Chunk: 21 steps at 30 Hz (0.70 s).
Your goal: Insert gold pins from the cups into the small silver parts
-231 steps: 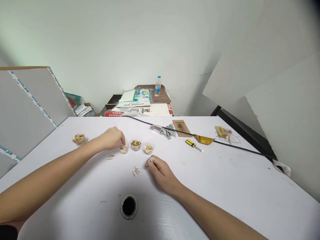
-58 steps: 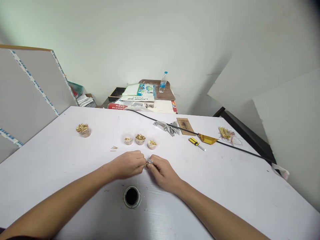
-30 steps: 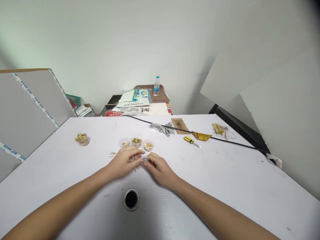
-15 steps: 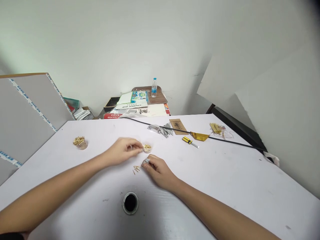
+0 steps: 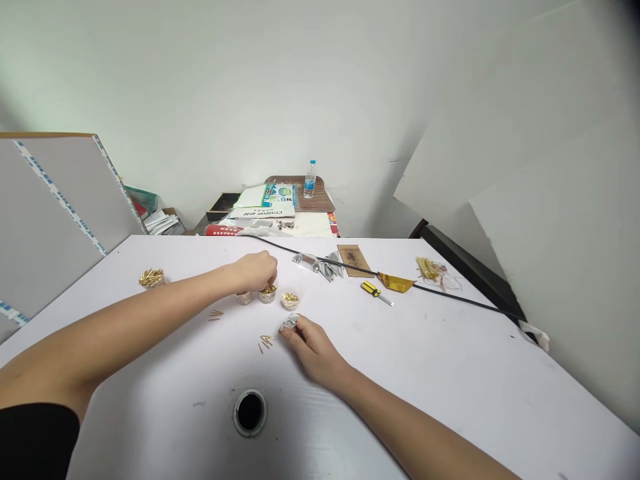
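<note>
My left hand [image 5: 256, 271] reaches over a small clear tub [image 5: 267, 298] of gold-coloured metal pins, its fingertips pinched together down at the pins. Whatever is between those fingertips is hidden. On either side stand a similar tub [image 5: 243, 299], partly covered by my hand, and another tub of gold pins [image 5: 290, 301]. My right hand [image 5: 315, 350] is closed round a small silver foil packet [image 5: 289, 323], just in front of the right tub. Loose gold pins [image 5: 266, 342] lie on the white table left of it, and a few more pins [image 5: 215, 315] lie under my left forearm's side.
A larger heap of gold pins in a tub [image 5: 152, 278] stands far left. A black cable [image 5: 330, 261] crosses the back past silver bags [image 5: 331, 267], a brown card [image 5: 355, 260] and a gold bag [image 5: 396, 282]. A yellow screwdriver [image 5: 375, 291] lies right; a round hole [image 5: 251, 413] is in front.
My left hand has moved from beside the right tub to the middle tub, its fingers now pinching downward. Two tubs and some pins it covered have come into view. My right hand still holds the packet.
</note>
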Available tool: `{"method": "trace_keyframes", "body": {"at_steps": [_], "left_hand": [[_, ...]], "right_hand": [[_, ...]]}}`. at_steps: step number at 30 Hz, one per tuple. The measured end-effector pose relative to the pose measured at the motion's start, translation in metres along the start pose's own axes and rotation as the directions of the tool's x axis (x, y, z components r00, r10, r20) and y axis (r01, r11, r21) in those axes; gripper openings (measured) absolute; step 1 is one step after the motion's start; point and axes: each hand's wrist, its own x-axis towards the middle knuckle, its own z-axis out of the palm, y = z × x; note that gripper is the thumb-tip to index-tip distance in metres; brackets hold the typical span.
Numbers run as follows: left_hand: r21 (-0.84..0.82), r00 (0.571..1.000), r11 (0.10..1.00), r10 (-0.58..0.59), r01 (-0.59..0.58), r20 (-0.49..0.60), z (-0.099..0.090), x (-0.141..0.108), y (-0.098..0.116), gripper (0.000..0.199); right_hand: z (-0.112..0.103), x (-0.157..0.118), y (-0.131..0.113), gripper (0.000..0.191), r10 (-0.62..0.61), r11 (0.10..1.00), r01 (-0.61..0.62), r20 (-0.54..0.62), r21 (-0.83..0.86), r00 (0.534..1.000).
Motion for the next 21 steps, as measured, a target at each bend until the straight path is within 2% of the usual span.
{"method": "trace_keyframes", "body": {"at_steps": [6, 15, 18, 21], "left_hand": [[-0.036, 1.0, 0.999, 0.029, -0.029, -0.002, -0.008, -0.012, 0.0, 0.009], [-0.229, 0.981, 0.968, 0.056, -0.099, -0.187, -0.001, -0.036, -0.012, 0.014], [-0.248, 0.943, 0.963, 0.017, -0.105, -0.332, -0.001, -0.048, 0.001, 0.015], [-0.293, 0.903, 0.94, 0.033, -0.173, -0.428, 0.004, -0.065, 0.028, 0.012]], "right_hand": [[0.0, 0.001, -0.001, 0.035, -0.016, 0.999, 0.015, -0.015, -0.051, 1.0], [-0.001, 0.003, -0.005, 0.033, 0.043, 0.999, -0.043, -0.012, 0.012, 0.999], [-0.001, 0.003, -0.004, 0.033, 0.046, 0.999, -0.046, -0.028, 0.026, 0.999], [0.0, 0.003, -0.001, 0.035, 0.031, 0.999, -0.031, -0.044, 0.017, 0.999]]}}
